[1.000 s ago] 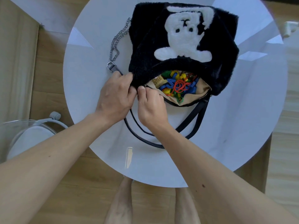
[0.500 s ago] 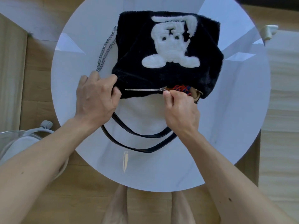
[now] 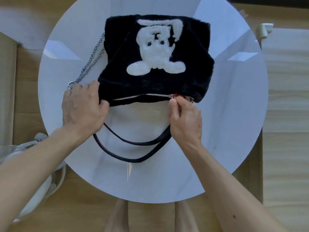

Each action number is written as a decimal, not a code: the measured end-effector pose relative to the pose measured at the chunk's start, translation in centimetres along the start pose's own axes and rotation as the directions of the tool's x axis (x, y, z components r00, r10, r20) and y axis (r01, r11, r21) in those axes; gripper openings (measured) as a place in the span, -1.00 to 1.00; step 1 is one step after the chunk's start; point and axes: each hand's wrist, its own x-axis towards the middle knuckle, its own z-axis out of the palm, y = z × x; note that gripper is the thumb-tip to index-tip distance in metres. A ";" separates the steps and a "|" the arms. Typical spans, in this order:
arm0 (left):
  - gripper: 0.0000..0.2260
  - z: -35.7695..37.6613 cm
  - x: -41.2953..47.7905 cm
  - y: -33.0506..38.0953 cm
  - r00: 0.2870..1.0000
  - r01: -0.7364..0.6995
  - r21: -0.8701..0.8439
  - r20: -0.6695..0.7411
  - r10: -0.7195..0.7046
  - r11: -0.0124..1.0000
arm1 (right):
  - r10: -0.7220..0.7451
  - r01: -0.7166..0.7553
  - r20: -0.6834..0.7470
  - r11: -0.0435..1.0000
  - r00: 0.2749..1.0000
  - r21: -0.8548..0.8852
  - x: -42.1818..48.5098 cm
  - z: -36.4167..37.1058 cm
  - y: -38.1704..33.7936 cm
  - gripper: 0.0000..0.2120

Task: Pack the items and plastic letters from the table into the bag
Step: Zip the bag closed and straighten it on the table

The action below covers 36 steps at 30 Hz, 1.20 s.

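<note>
Two hands work the bag [image 3: 155,84] lying on the table [image 3: 230,124]: the left hand [image 3: 83,106] grips its furry corner, the right hand [image 3: 185,118] pinches the zipper pull [image 3: 170,96]. A red letter [image 3: 179,96] peeking from the unzipped end could snag the teeth.

A round table [image 3: 225,131] with a glossy white, faintly veined top fills the middle of the view. Daylight glances off it: 2 bright angular patches [image 3: 60,51] sit toward its far left and far right, and 1 thin streak of glare [image 3: 129,169] lies near the close edge. Under it runs a floor [image 3: 80,213] of warm tan wooden boards. Along the right lies a much paler wood-grain surface [image 3: 287,97], with a small cream corner guard [image 3: 265,30] at its far corner. At the lower left stands what seems to be a chair [image 3: 33,190] with a clear shell and white seat, blurred at the lens edge. A dark strip [image 3: 267,0] crosses the far right corner.
</note>
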 end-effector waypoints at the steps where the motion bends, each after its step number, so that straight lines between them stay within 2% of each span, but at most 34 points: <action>1: -0.75 -0.2 0.0 0.7 1.000 -0.017 -0.021 -0.027 0.016 1.000 | -0.012 0.012 0.014 1.000 1.000 0.021 -0.2 0.2 0.0 -0.63; 3: -0.58 -0.6 0.2 2.8 0.978 -0.201 -0.087 -0.079 0.195 0.976 | -0.059 0.059 0.007 0.998 0.998 0.029 -0.5 0.4 0.2 -0.63; 6: -0.60 -0.4 0.4 6.8 0.880 -0.471 -0.155 -0.011 0.476 0.868 | -0.162 0.162 -0.022 0.986 0.986 -0.036 -0.8 0.4 0.0 -0.65; 8: -0.69 0.0 0.2 9.4 0.847 -0.516 -0.207 0.022 0.532 0.831 | -0.211 0.208 -0.020 0.975 0.977 -0.080 -0.5 0.2 -0.1 -0.67; 10: -0.78 0.2 0.2 11.4 0.865 -0.485 -0.272 -0.009 0.502 0.831 | -0.245 0.243 -0.015 0.965 0.969 -0.096 0.0 -0.1 0.1 -0.68; 12: -0.78 0.5 0.5 12.4 0.890 -0.437 -0.312 -0.015 0.455 0.844 | -0.273 0.270 -0.017 0.957 0.962 -0.109 0.7 -0.6 0.4 -0.69; 15: -0.75 1.0 0.9 12.6 0.898 -0.426 -0.281 -0.011 0.441 0.860 | -0.338 0.337 -0.004 0.938 0.941 -0.081 1.5 -1.3 1.0 -0.69; 17: -0.79 1.4 1.3 12.4 0.897 -0.432 -0.257 -0.020 0.442 0.865 | -0.377 0.377 0.008 0.926 0.926 -0.031 1.7 -1.4 1.3 -0.75; 20: -0.74 1.8 1.9 12.2 0.907 -0.407 -0.273 -0.009 0.420 0.872 | -0.318 0.321 -0.041 0.938 0.947 0.128 1.8 -1.2 2.1 -0.89; 22: -0.70 2.0 2.1 12.0 0.931 -0.344 -0.337 -0.002 0.364 0.877 | -0.287 0.289 -0.039 0.948 0.957 0.135 1.5 -1.1 2.7 -0.81; 26: -0.68 2.0 1.8 11.8 0.975 -0.200 -0.448 -0.006 0.221 0.872 | -0.363 0.367 0.120 0.930 0.924 -0.008 0.6 -0.6 3.6 -0.54; 31: -0.69 1.9 0.4 11.1 0.990 -0.136 -0.440 -0.027 0.138 0.888 | -0.355 0.408 0.215 0.860 0.910 -0.308 0.1 -0.1 3.3 -0.42; 36: -0.69 1.4 0.0 9.7 0.998 -0.062 -0.394 -0.026 0.056 0.917 | -0.276 0.344 0.212 0.828 0.937 -0.442 0.5 0.6 2.4 -0.37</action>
